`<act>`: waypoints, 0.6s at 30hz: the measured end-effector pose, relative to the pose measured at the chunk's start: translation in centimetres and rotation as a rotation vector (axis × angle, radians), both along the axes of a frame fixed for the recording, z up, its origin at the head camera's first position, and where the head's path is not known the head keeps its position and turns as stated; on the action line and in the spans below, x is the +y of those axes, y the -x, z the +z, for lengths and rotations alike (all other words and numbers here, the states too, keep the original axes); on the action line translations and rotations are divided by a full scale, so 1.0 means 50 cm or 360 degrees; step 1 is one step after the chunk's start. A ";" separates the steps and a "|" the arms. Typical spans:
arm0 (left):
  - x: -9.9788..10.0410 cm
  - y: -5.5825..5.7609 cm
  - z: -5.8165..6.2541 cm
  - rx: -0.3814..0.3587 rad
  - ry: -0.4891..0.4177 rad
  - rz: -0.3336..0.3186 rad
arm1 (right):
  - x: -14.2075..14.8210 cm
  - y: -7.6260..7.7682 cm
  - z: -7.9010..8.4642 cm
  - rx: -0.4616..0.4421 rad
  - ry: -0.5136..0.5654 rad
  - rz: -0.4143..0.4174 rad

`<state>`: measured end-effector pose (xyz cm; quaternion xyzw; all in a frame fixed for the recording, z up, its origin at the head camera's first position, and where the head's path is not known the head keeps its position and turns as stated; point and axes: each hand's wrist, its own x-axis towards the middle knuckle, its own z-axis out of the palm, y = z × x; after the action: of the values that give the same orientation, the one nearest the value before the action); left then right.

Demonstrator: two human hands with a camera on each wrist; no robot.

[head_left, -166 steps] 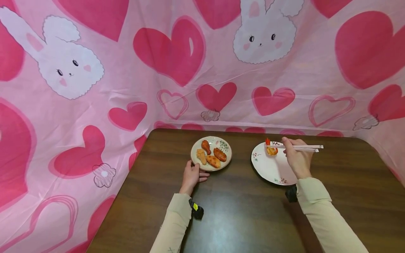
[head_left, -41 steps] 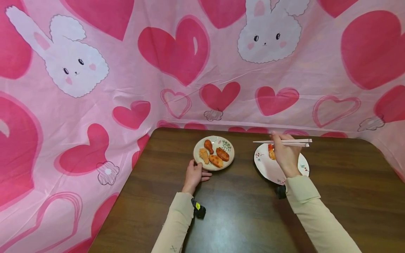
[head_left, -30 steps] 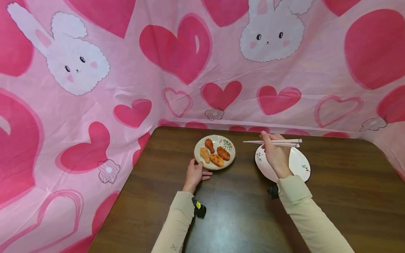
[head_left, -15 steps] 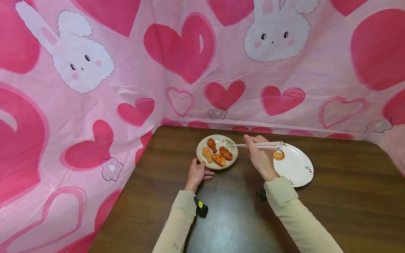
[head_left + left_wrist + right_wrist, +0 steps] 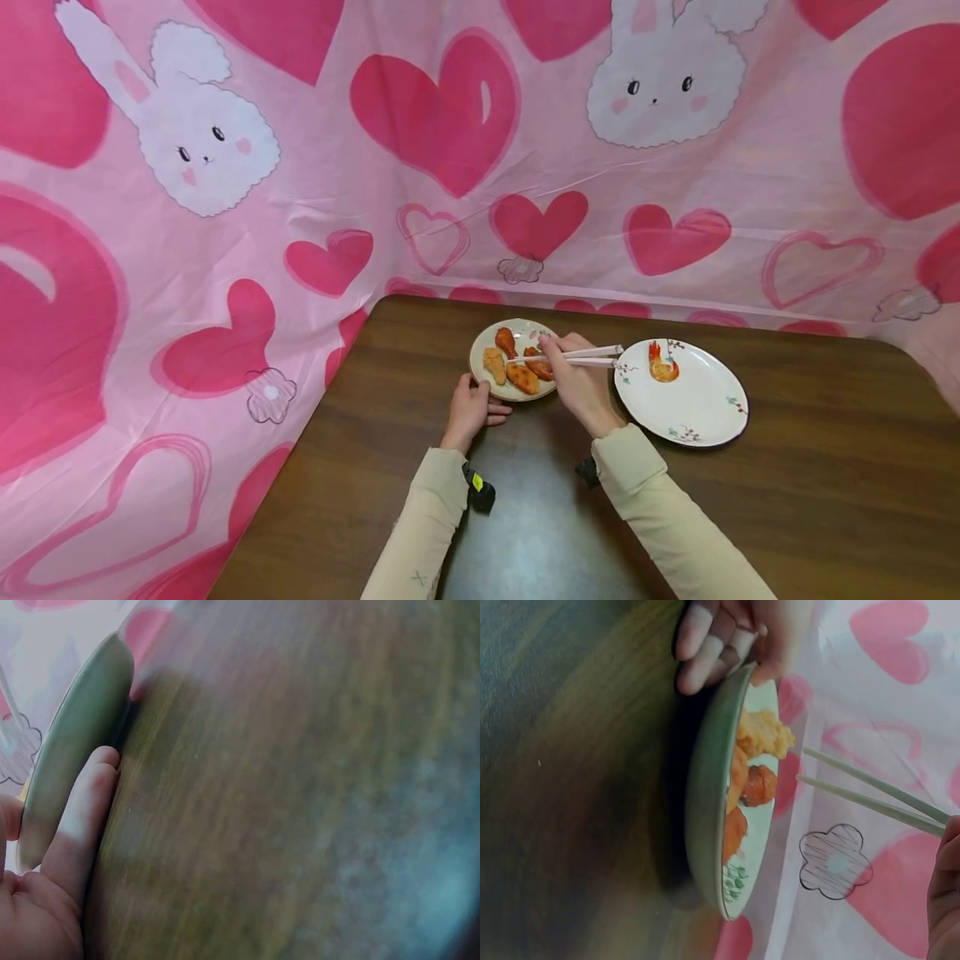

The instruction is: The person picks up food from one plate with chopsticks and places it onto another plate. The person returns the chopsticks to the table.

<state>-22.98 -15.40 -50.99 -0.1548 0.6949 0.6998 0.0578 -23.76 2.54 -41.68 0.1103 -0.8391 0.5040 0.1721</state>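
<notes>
My left hand (image 5: 468, 410) holds the near-left edge of a small round plate (image 5: 487, 337), thumb at the rim and fingers low against its underside. On it lie a chicken drumstick (image 5: 506, 342), a crumbly fried piece (image 5: 494, 364), a browned chicken wing piece (image 5: 522, 379) and a darker one (image 5: 538, 364), partly covered. My right hand (image 5: 581, 387) grips a pair of pale chopsticks (image 5: 592, 357) over this plate. In the right wrist view the chopsticks (image 5: 870, 804) have their tips slightly apart, near the crumbly piece (image 5: 763, 735), with nothing between them.
To the right stands a larger white oval plate (image 5: 690, 408) with a cooked shrimp (image 5: 662, 364) near its far-left edge. Both plates are on a dark wooden table (image 5: 825, 467). A pink heart-patterned cloth (image 5: 420, 250) hangs behind and at the left.
My right hand has moved left with the chopsticks, from the oval plate to above the small plate. The shrimp, at the chopsticks earlier, lies on the oval plate. My left hand stays at the small plate.
</notes>
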 end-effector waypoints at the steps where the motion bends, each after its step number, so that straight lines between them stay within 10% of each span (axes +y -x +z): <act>1: -0.001 0.000 0.000 0.0006 0.0000 -0.0004 | -0.003 0.000 -0.002 0.0004 0.0005 0.0006; 18: 0.000 -0.002 0.007 -0.0006 0.0047 -0.0012 | -0.029 0.012 -0.020 -0.0270 0.0262 0.0068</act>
<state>-22.86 -15.42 -50.64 -0.1543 0.7057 0.6889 0.0596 -24.38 1.07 -42.68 0.0706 -0.8040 0.5822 0.0983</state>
